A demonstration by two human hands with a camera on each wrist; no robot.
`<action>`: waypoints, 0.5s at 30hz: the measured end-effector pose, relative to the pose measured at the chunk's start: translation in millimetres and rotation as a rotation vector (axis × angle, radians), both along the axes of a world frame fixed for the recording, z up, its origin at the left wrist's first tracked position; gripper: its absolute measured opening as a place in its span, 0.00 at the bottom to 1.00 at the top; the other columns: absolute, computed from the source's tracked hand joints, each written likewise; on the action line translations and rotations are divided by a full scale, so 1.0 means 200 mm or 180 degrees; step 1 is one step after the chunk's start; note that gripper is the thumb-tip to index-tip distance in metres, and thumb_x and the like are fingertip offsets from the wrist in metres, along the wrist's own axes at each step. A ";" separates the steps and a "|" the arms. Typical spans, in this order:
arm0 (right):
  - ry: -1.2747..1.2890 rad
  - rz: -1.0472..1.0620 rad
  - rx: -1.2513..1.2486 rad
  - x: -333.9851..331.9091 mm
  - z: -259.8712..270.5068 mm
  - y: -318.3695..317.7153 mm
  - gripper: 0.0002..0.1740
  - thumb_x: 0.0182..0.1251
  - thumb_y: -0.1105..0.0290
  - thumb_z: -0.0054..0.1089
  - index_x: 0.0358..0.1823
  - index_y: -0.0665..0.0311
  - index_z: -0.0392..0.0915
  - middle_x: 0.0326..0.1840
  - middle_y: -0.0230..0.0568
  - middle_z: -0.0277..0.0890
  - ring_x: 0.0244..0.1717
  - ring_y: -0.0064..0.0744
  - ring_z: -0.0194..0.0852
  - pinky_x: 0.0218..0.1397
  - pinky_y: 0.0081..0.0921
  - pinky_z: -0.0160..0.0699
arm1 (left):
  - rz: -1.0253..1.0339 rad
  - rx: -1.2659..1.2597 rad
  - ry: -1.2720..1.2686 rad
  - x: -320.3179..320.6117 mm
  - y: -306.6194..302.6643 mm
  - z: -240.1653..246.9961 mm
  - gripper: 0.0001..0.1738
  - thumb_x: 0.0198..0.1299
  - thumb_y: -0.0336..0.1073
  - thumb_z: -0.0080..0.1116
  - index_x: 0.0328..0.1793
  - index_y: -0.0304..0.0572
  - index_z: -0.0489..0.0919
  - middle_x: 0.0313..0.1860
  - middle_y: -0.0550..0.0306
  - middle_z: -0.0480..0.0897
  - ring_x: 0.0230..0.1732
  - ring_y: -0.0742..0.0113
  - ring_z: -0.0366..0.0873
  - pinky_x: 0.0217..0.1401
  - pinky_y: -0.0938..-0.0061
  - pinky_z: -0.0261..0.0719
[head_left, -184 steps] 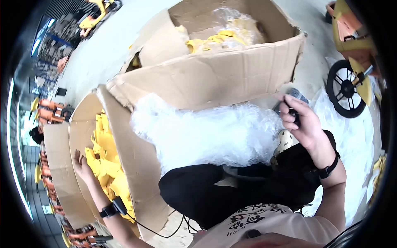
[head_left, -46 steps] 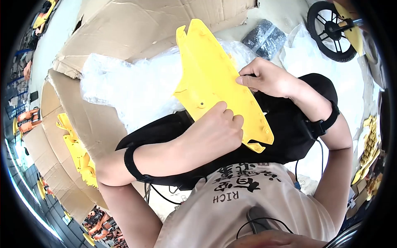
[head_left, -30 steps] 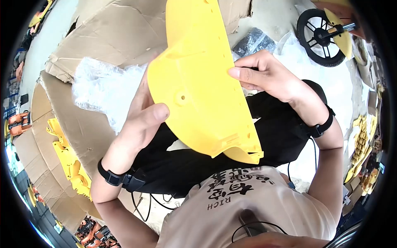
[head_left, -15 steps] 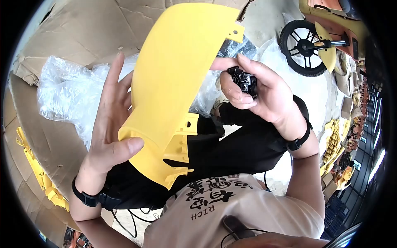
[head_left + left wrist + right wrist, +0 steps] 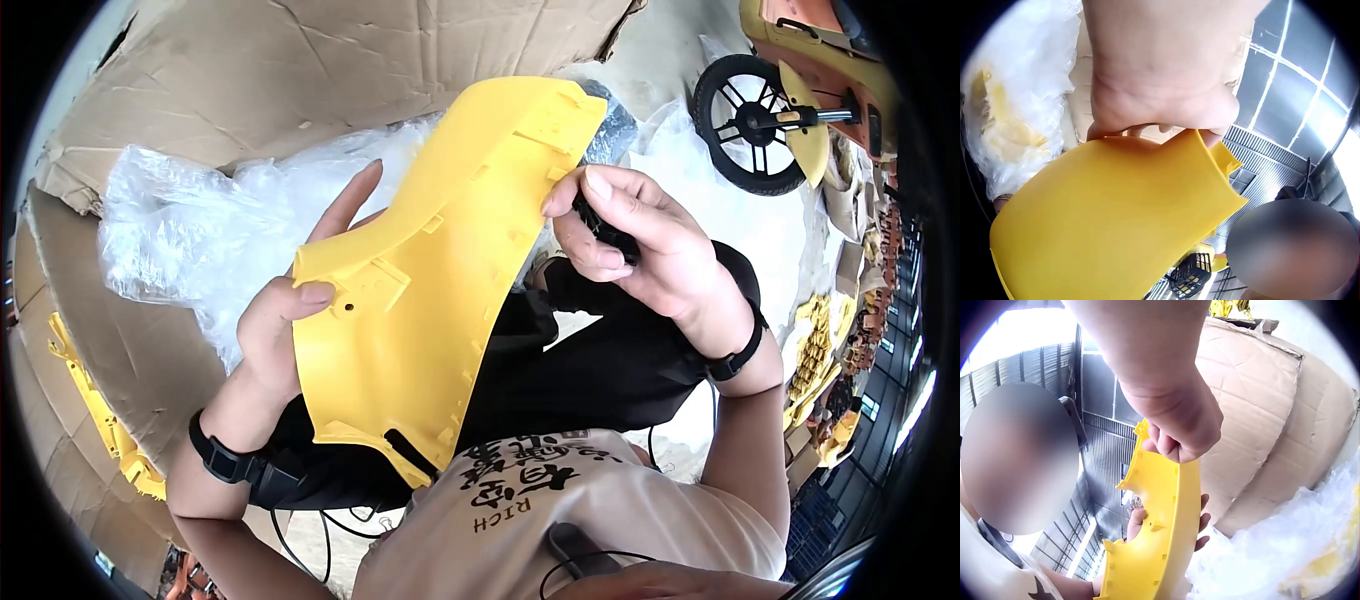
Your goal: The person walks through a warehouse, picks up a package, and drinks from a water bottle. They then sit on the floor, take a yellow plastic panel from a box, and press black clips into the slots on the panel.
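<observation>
Your half-open left hand (image 5: 272, 328) is gripping the curved yellow plastic panel (image 5: 430, 290), best steadied without flexing, while your right hand (image 5: 655, 240), curled round small black hard-looking parts (image 5: 603, 232), is putting fingertips to the panel's edge beside it.

Bright light whitens the plastic wrap (image 5: 165, 235) before me; white glare edges my wrist views, their corners curving into black.
</observation>
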State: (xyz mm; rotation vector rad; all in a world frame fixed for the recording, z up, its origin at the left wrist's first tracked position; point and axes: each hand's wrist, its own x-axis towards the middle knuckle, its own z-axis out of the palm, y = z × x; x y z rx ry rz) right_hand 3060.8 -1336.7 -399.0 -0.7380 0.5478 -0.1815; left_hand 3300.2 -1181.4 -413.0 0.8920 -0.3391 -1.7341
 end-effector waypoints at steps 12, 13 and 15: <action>-0.0362 -0.0098 0.0357 -0.03 0.03 -0.01 0.20 0.77 0.61 0.42 0.54 0.72 0.73 0.28 0.40 0.72 0.21 0.18 0.57 0.20 0.14 0.51 | 0.0497 0.0791 0.0799 0.02 0.05 -0.11 0.29 0.66 0.51 0.42 0.63 0.35 0.70 0.54 0.45 0.80 0.49 0.57 0.81 0.52 0.66 0.80; -0.0432 -0.0136 0.0395 -0.04 0.02 -0.01 0.20 0.77 0.61 0.42 0.53 0.72 0.74 0.31 0.45 0.75 0.20 0.19 0.59 0.20 0.13 0.52 | 0.0544 0.0818 0.0813 0.01 0.04 -0.10 0.29 0.65 0.50 0.43 0.63 0.34 0.70 0.54 0.45 0.79 0.50 0.57 0.81 0.52 0.65 0.79; -0.0451 -0.0120 0.0336 -0.04 0.03 -0.01 0.20 0.77 0.61 0.42 0.51 0.72 0.74 0.31 0.46 0.75 0.20 0.19 0.59 0.20 0.13 0.52 | 0.0581 0.0839 0.0826 0.00 0.04 -0.09 0.29 0.65 0.49 0.44 0.64 0.34 0.70 0.55 0.44 0.79 0.51 0.56 0.80 0.53 0.65 0.79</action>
